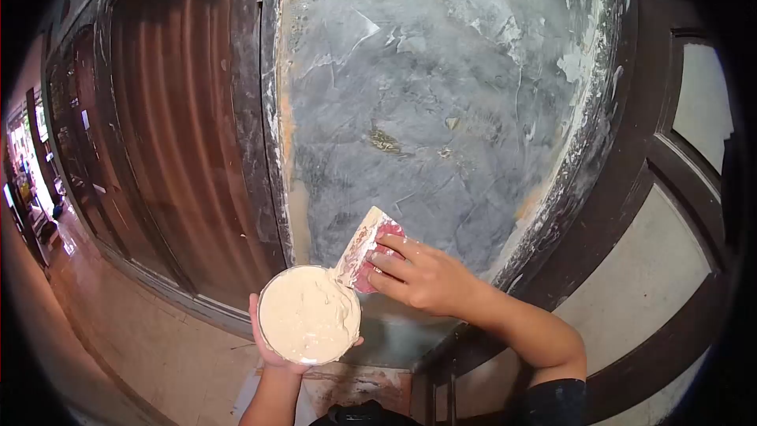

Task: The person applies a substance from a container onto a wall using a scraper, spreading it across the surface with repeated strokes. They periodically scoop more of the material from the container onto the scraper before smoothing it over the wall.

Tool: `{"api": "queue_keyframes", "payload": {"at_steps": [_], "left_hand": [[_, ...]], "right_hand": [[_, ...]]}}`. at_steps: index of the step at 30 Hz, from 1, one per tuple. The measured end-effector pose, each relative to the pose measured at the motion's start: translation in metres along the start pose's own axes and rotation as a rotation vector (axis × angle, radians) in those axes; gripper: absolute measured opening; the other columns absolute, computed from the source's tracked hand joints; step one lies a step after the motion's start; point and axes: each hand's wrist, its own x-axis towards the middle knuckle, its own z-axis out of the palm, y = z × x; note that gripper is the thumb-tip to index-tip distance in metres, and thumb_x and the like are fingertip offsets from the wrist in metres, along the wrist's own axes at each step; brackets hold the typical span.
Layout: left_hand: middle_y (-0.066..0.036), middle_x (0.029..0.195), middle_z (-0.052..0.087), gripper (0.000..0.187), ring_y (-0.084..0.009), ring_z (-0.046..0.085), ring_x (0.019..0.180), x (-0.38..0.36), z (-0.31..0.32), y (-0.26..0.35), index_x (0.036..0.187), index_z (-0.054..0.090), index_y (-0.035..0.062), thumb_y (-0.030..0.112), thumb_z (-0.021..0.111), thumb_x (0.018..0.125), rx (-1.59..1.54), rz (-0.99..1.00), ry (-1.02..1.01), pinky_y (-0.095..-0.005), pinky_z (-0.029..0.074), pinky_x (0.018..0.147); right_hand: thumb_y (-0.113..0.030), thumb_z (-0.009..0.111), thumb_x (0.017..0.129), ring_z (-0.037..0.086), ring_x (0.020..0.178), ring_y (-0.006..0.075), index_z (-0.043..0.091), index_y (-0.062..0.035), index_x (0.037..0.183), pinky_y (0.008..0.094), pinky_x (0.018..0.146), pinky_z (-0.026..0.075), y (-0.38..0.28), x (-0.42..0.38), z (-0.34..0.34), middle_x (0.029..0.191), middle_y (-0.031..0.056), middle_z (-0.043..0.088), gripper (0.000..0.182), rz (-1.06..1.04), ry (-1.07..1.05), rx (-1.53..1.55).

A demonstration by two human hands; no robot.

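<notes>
My left hand (272, 355) is wrapped round a round tub (262, 330) from below and the side. Cream-coloured putty (307, 315) fills the tub nearly to its rim, its surface smeared and ridged on the right. In my right hand (426, 276) is a red putty knife (371, 248), its wide blade smeared with cream putty. The blade's lower corner touches the putty at the tub's right edge. Behind both hands stands a grey panel (434, 110) with white patches and a few bare spots.
Left of the panel is a dark wooden frame with a brown curtain (181, 110) behind it. A dark door with pale panels (631, 292) stands to the right. The tiled floor (158, 331) runs toward a bright opening (39, 158) at the far left.
</notes>
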Motion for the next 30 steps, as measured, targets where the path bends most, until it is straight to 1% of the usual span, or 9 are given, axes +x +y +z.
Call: {"api": "queue_keyframes", "payload": {"at_steps": [7,8,13,17,21,23,26,27,30], "left_hand": [[-0.022,0.163,0.038,0.103,-0.055,0.046,0.139,0.013,0.002,-0.015,0.163,0.032,0.0142,0.087,0.032,0.09,0.004,0.003,-0.045,-0.088,0.039,0.095],[-0.024,0.162,0.038,0.101,-0.0564,0.046,0.138,0.013,0.003,-0.019,0.162,0.034,0.0143,0.086,0.035,0.091,-0.193,0.002,-0.015,-0.089,0.039,0.094],[-0.022,0.164,0.037,0.102,-0.0537,0.044,0.141,0.014,-0.004,-0.023,0.163,0.032,0.0154,0.086,0.034,0.089,-0.085,-0.041,0.005,-0.0888,0.036,0.098],[-0.021,0.164,0.037,0.101,-0.0543,0.044,0.141,0.019,0.004,-0.023,0.163,0.032,0.0168,0.086,0.034,0.09,-0.395,-0.054,-0.052,-0.0891,0.035,0.099],[-0.021,0.161,0.043,0.096,-0.0486,0.048,0.141,0.019,-0.022,-0.021,0.161,0.037,0.0129,0.081,0.03,0.095,-0.119,-0.034,0.02,-0.0759,0.039,0.109],[-0.019,0.16,0.045,0.09,-0.0517,0.05,0.138,0.02,-0.02,-0.017,0.159,0.042,0.0158,0.079,0.032,0.096,0.129,0.012,0.172,-0.0885,0.034,0.099],[-0.02,0.162,0.042,0.092,-0.0516,0.047,0.14,0.022,-0.042,-0.006,0.159,0.041,0.0148,0.08,0.032,0.095,0.179,0.002,0.158,-0.0864,0.034,0.102],[-0.02,0.163,0.04,0.094,-0.053,0.045,0.141,0.02,-0.04,0.002,0.159,0.041,0.016,0.083,0.033,0.093,0.099,-0.072,0.098,-0.0881,0.033,0.101],[-0.02,0.164,0.038,0.096,-0.0548,0.044,0.141,0.016,-0.045,0.023,0.16,0.04,0.0175,0.084,0.034,0.091,0.016,-0.094,0.076,-0.0902,0.032,0.099]], "right_hand": [[-0.016,0.065,0.083,0.062,0.124,0.0353,0.07,-0.004,0.109,0.0448,0.099,0.057,0.009,-0.011,-0.001,0.119,0.0115,0.069,0.029,0.017,-0.007,0.029],[-0.016,0.065,0.083,0.062,0.124,0.0353,0.07,-0.0039,0.109,0.0448,0.1,0.057,0.01,-0.012,0.001,0.119,0.0119,0.069,0.029,0.023,-0.007,0.033],[-0.015,0.065,0.084,0.062,0.124,0.0357,0.069,-0.004,0.113,0.0441,0.1,0.057,0.012,-0.016,0.014,0.124,0.013,0.067,0.031,0.052,-0.002,0.066],[-0.015,0.066,0.085,0.061,0.125,0.0367,0.067,-0.0052,0.118,0.0447,0.096,0.059,0.013,-0.012,0.027,0.124,0.0123,0.067,0.035,0.08,0.02,0.11],[-0.014,0.067,0.085,0.063,0.122,0.0371,0.068,-0.0062,0.117,0.0441,0.094,0.059,0.013,0.002,0.049,0.121,0.0118,0.069,0.033,0.118,0.083,0.18],[-0.016,0.068,0.085,0.068,0.114,0.031,0.069,-0.0092,0.114,0.0399,0.085,0.059,0.012,0.017,0.058,0.114,0.0069,0.071,0.031,0.127,0.166,0.123],[-0.018,0.068,0.083,0.069,0.093,0.017,0.07,-0.0172,0.106,0.0321,0.067,0.044,0.018,0.045,0.061,0.098,-0.0029,0.071,0.023,0.212,0.209,-0.035],[-0.01,0.068,0.081,0.067,0.092,0.0183,0.068,-0.0155,0.105,0.0382,0.078,0.044,0.023,0.057,0.057,0.097,-0.0015,0.068,0.024,0.232,0.221,-0.031],[0.002,0.069,0.079,0.066,0.098,0.0231,0.066,-0.0127,0.116,0.0414,0.087,0.04,0.047,0.089,0.05,0.105,0.0013,0.069,0.04,0.354,0.065,0.017]]}}
